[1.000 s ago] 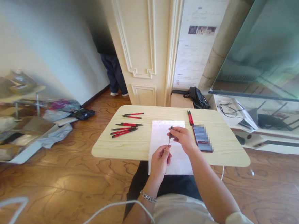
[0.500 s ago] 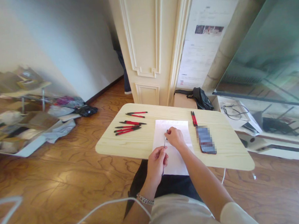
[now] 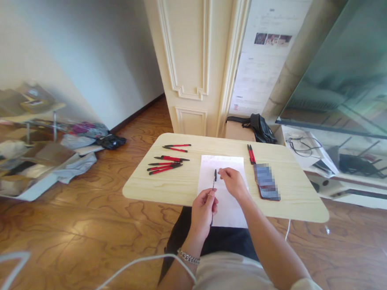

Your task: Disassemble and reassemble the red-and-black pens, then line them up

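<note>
My left hand (image 3: pixel 204 207) is closed around a thin, dark pen refill (image 3: pixel 213 184) that points up and away over the white paper (image 3: pixel 231 206). At the refill's upper end is a black cap-like piece (image 3: pixel 215 175); whether it is fixed on I cannot tell. Just right of that piece, and apart from it, my right hand (image 3: pixel 233 181) has its thumb and fingertips pinched together. Anything small between them is hidden. Several red pens with black ends (image 3: pixel 170 161) lie left of the paper.
More red pens (image 3: pixel 251 154) lie right of the paper, above a phone (image 3: pixel 267 182) with a blurred screen. All rest on a pale wooden table (image 3: pixel 296 199). A black bag (image 3: pixel 261 129) sits behind it. A white cable (image 3: pixel 132 265) crosses near my left forearm.
My right hand has moved slightly right and down, off the upper end of the refill, so the black piece now shows. My left hand keeps its hold in the same place.
</note>
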A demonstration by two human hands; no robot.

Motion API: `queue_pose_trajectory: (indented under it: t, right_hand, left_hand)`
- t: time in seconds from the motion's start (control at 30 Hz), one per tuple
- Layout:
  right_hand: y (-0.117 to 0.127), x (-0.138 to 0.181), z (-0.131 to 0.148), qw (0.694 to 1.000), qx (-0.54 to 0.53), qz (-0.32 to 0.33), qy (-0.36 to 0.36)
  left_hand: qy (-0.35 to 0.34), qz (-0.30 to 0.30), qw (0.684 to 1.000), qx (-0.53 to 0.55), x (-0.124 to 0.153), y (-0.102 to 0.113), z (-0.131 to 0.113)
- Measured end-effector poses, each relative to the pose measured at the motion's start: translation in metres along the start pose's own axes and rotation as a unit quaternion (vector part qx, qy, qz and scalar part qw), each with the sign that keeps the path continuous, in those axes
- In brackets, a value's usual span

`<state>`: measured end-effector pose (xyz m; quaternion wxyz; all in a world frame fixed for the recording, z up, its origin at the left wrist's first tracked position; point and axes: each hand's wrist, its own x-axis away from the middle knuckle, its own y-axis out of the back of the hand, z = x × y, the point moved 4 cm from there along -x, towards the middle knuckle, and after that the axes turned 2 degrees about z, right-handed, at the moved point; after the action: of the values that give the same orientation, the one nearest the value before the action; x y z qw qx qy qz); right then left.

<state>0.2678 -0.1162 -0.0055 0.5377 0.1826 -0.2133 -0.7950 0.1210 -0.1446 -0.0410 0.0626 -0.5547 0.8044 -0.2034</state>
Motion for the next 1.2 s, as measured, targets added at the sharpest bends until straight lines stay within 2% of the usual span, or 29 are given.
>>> queue_pose_trajectory:
  t: [0.13, 0.2, 0.3, 0.4, 0.5, 0.63, 0.73, 1.0, 1.1, 1.2]
  right_hand:
    - [0.000, 0.031, 0.002, 0.989, -0.136, 0.051, 0.023]
    - [0.000, 0.036, 0.001, 0.987, -0.151, 0.046, 0.023]
    - [0.006, 0.025, -0.005, 0.989, -0.149, 0.017, 0.000]
    - [0.015, 0.002, -0.012, 0.995, -0.097, -0.019, -0.024]
    - [0.017, -0.018, -0.017, 0.998, 0.048, -0.016, -0.038]
    - [0.007, -0.027, -0.025, 0.968, 0.237, 0.020, -0.073]
    - [0.000, -0.027, -0.027, 0.949, 0.298, 0.041, -0.093]
    - [0.000, -0.030, -0.024, 0.945, 0.309, 0.053, -0.096]
    - [0.007, -0.028, -0.020, 0.957, 0.277, 0.031, -0.079]
    - [0.017, -0.016, -0.013, 0.979, 0.195, -0.012, -0.049]
  left_hand:
    - [0.005, 0.006, 1.000, -0.009, 0.000, -0.008, 0.003]
    - [0.009, 0.010, 1.000, -0.013, 0.001, -0.012, 0.005]
    - [0.017, 0.016, 1.000, -0.016, 0.003, -0.016, 0.008]
    - [0.020, 0.012, 0.999, -0.021, 0.004, -0.015, 0.011]
    - [0.017, 0.004, 0.999, -0.026, 0.004, -0.011, 0.011]
    - [0.015, 0.000, 0.999, -0.033, 0.003, -0.008, 0.009]
    - [0.018, -0.001, 0.999, -0.031, 0.003, -0.006, 0.006]
    - [0.026, -0.001, 1.000, -0.015, 0.003, -0.006, 0.006]
    - [0.024, 0.000, 1.000, -0.015, 0.003, -0.008, 0.005]
    - [0.021, 0.000, 1.000, -0.018, 0.002, -0.009, 0.004]
